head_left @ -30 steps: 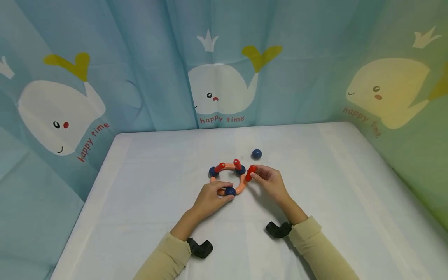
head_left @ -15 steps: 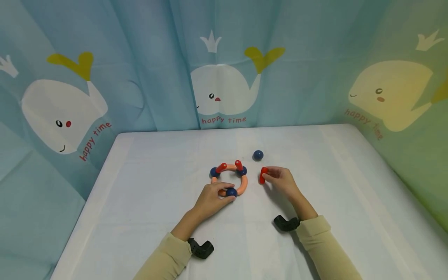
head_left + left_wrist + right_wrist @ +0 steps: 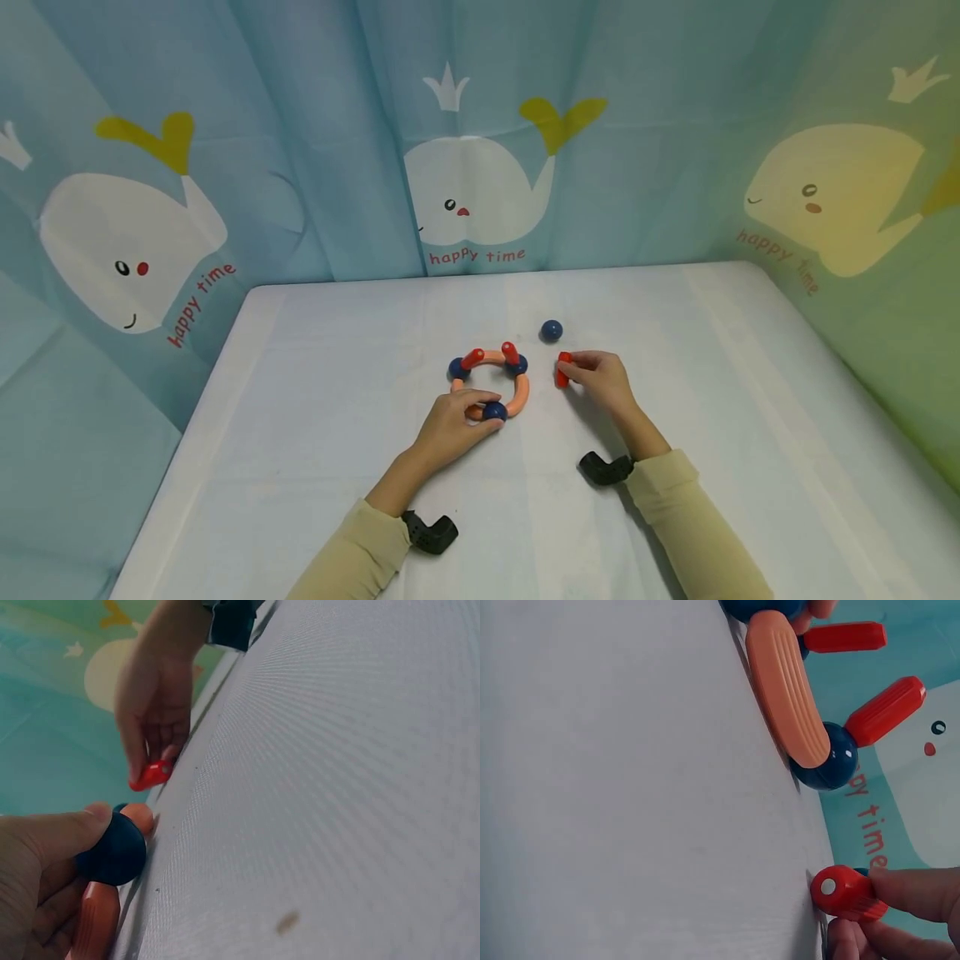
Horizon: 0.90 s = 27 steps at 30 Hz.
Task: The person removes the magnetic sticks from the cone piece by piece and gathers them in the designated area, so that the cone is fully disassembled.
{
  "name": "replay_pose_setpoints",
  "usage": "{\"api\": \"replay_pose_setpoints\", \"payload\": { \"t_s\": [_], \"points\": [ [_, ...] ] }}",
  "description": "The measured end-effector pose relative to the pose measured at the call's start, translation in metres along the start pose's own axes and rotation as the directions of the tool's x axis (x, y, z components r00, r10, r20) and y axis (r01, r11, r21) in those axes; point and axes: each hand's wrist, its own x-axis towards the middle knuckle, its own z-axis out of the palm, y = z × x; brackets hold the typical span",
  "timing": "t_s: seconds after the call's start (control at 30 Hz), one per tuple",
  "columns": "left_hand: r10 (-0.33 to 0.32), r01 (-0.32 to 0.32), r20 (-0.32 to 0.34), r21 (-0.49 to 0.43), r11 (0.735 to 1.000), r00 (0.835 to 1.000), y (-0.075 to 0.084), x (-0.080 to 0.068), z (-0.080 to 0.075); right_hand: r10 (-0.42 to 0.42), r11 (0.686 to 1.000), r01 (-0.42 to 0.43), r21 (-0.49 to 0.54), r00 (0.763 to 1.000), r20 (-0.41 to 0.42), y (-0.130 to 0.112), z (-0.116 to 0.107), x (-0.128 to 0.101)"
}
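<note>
On the white table lies a ring of curved orange rods (image 3: 521, 394) joined by blue balls (image 3: 458, 368). From the two far balls rise red rods (image 3: 511, 353), each tilted. My left hand (image 3: 448, 427) pinches the near blue ball (image 3: 112, 851) of the ring between thumb and fingers. To the right of the ring and apart from it, my right hand (image 3: 604, 383) pinches a separate red rod (image 3: 563, 370) near the tabletop. In the right wrist view this red rod (image 3: 844, 891) shows a round silvery spot on its end. My left hand covers part of the ring's left side.
One loose blue ball (image 3: 551, 331) lies behind the right hand. Black wrist devices (image 3: 431, 533) sit at both cuffs. A blue-green curtain (image 3: 315, 167) with whale prints stands right behind the table's far edge (image 3: 360, 282).
My right hand has carried the red rod rightward, away from the side of the ring, then stayed nearly in place. The left hand still holds the near ball, and the ring has not moved.
</note>
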Motion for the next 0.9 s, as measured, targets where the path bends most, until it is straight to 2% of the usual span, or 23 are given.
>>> {"api": "replay_pose_setpoints", "payload": {
  "t_s": [0.17,0.37,0.9],
  "points": [
    [0.002,-0.002,-0.002,-0.013,1.0,1.0,-0.0005,0.0,0.0004,0.057,0.998,-0.057,-0.027,0.998,0.004,-0.0041,0.0005,0.0035],
    [0.011,-0.011,-0.006,-0.021,1.0,1.0,-0.0006,-0.0001,-0.0002,0.077,0.994,-0.077,-0.072,0.997,-0.01,-0.0077,0.0029,0.007],
    [0.006,-0.006,-0.008,-0.014,1.0,1.0,-0.0007,-0.0005,-0.0001,0.002,0.993,-0.011,-0.115,0.997,-0.078,-0.0056,0.0009,0.0]
  ]
}}
